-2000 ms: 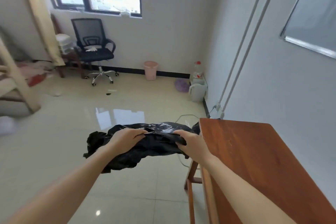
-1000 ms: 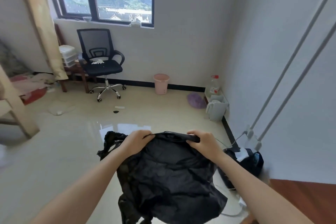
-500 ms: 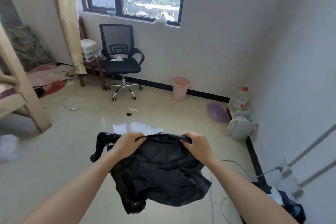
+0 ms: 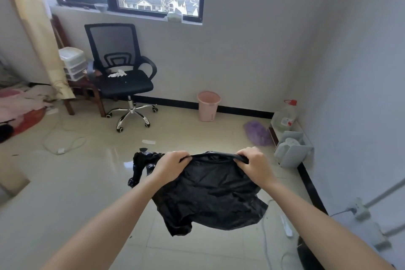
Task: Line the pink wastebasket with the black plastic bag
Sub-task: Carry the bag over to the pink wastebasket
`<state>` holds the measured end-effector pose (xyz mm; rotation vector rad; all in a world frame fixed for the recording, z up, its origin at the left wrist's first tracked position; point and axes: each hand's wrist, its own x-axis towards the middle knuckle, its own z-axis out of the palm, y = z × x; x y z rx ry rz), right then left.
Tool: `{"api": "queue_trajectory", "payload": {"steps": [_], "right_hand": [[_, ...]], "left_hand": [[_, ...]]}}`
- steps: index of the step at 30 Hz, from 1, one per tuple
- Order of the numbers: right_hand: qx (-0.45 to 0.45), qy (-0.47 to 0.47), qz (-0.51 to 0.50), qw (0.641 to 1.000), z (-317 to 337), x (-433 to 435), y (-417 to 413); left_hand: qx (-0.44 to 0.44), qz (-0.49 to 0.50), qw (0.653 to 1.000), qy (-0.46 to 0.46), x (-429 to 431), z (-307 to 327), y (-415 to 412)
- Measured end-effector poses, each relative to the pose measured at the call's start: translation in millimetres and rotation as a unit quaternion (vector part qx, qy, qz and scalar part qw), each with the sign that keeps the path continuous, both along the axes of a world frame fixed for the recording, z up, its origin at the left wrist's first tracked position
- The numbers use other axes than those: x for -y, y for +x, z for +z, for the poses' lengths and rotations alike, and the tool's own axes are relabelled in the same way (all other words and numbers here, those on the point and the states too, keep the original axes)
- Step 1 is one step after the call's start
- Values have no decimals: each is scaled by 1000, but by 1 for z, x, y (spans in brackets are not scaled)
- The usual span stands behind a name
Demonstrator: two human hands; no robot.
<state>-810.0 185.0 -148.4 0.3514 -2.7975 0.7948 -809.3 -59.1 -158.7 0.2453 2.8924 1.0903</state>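
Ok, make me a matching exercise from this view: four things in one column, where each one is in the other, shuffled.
Things:
1. black plastic bag
2. pink wastebasket
3. office chair
4. purple bag

Places:
A. under the window
B. on the floor near the right wall
C. held by left hand and right hand
D. against the far wall's baseboard

Pairs: 1-C, 2-D, 3-A, 4-B

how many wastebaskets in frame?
1. The pink wastebasket stands on the floor against the far wall, under the window's right end, right of the office chair. Others could sit outside the view.
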Motion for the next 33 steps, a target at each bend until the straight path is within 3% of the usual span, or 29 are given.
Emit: {"api": "queue_trajectory", "payload": {"steps": [8,13,24,30,33], "right_hand": [[-10,0,-11,1000,-10,-18,-131],[-27,9,21,999,-5,-15,-222],[-37,34,63,997,-41,57,-381],[-37,68,15,997,-32,83,-467],[-80,88,-3,993,-25,88,-508]], "left_hand": [[-21,-9,999,-26,-19,0,-138],[-46,37,998,-4,-14,3,-217],[-14,113,993,19,51,-33,-344],[-7,71,997,17,79,-28,-450],[-11,43,999,19,85,-20,-507]]}}
